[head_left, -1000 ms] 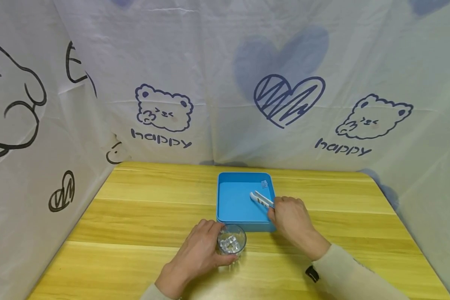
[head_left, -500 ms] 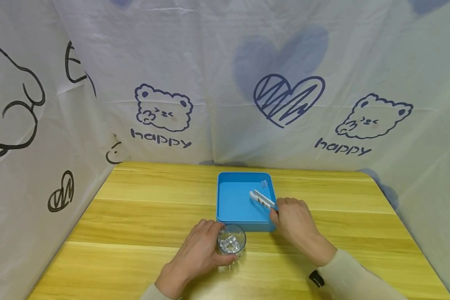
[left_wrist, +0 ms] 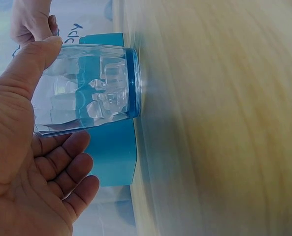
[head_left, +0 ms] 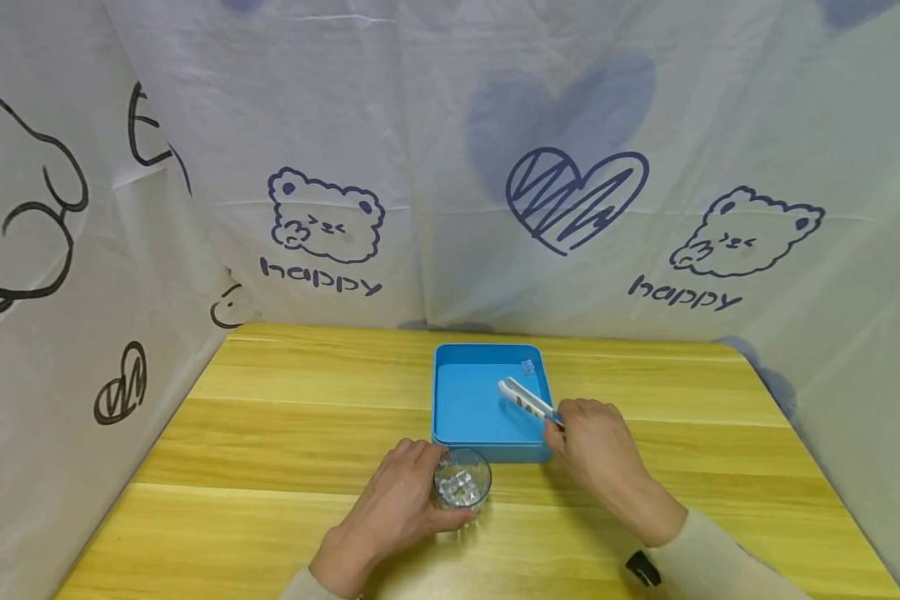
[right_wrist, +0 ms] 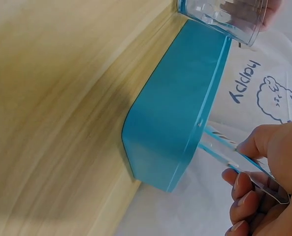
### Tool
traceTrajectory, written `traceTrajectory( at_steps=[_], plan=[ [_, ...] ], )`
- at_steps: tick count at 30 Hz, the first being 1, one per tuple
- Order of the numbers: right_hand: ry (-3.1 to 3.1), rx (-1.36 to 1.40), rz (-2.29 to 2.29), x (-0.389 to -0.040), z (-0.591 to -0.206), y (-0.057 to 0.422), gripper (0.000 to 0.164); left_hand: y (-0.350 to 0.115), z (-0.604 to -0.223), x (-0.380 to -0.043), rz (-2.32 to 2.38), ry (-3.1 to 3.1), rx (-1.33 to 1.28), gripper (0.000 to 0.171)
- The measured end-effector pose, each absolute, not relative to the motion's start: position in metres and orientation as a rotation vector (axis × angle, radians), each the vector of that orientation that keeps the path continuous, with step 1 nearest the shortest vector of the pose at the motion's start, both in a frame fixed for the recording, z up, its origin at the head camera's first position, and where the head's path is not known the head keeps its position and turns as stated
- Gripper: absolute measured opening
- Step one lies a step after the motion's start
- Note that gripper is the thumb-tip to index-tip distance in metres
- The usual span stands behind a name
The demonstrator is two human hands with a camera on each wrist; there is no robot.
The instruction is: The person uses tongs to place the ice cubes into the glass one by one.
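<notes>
My left hand (head_left: 393,508) curls round a clear glass (head_left: 483,483) standing on the table, thumb on the near side and fingers on the far side. Several clear ice-like cubes (left_wrist: 106,96) lie in the bottom of the glass. My right hand (head_left: 600,446) pinches a pair of small white-and-blue tongs (head_left: 527,398) between thumb and fingers. Their tips hang over the blue square box (head_left: 468,400); whether they touch anything cannot be told. One clear cube (head_left: 527,367) lies in the box's far right corner, apart from the tongs.
The box stands just behind the glass on a yellow wood-grain table (head_left: 285,400). Behind and at the sides hangs a white cloth (head_left: 435,167) printed with hearts and bears. A black piece (head_left: 642,568) shows under the right sleeve (head_left: 712,558).
My right hand has drawn slightly back to the right and towards me with the tongs, and the tongs' tips have shifted slightly. My left hand and the glass have stayed put.
</notes>
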State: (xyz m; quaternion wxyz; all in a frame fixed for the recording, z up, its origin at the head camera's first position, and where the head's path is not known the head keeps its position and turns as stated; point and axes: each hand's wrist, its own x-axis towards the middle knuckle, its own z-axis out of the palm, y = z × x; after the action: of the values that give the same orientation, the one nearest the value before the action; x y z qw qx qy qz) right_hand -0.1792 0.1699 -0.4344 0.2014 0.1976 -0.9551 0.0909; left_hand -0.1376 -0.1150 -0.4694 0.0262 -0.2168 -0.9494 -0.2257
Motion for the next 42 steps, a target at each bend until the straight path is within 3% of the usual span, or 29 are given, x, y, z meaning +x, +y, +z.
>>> traceTrajectory(
  at_steps=[22,29,42],
  plan=[
    [-2.522,0.644,0.309,-0.171,-0.446,0.177,0.030,-0.115,-0.470,-0.137,-0.714,-2.951,-0.653,0.082],
    [-2.422,0.683,0.300,-0.168,-0.451,0.181,0.019,-0.115,-0.469,-0.137,-0.726,-2.944,-0.661,0.083],
    [-2.374,0.680,0.311,-0.163,-0.447,0.187,0.018,-0.115,-0.469,-0.137,-0.717,-2.935,-0.673,0.083]
  ],
)
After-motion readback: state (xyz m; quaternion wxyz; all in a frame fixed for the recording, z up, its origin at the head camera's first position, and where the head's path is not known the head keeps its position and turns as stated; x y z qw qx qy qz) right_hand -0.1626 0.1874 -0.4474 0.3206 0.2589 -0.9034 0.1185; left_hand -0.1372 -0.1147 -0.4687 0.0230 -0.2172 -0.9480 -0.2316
